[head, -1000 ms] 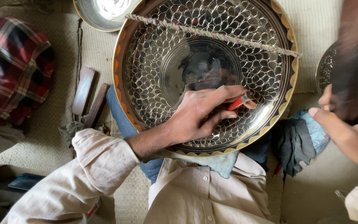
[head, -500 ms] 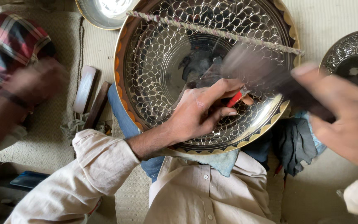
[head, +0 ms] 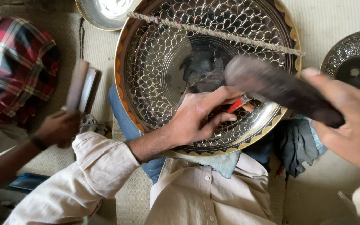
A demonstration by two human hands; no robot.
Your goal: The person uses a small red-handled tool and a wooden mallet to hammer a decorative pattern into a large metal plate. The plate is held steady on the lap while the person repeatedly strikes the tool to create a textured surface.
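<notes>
1. Since half a second ago: swinging lower across the large engraved brass tray [head: 205, 79], the blurred dark mallet [head: 280, 89] now nearing the tray's centre; a co-worker's hand [head: 57, 129], left of the tray, now gripping a pale wooden block [head: 80, 87].
2. Resting on the lap, the tray, already covered in scale-like chasing from rim to inner ring, the plain centre disc remaining unworked as far as can be judged.
3. Clenching the mallet handle, the right hand [head: 353, 125] at the tray's right rim.
4. Pinching a small red-handled punch [head: 235, 105] inside the tray's lower bowl, the left hand [head: 196, 116].
5. Lying across the tray's upper part, a twisted cord [head: 213, 31].
</notes>
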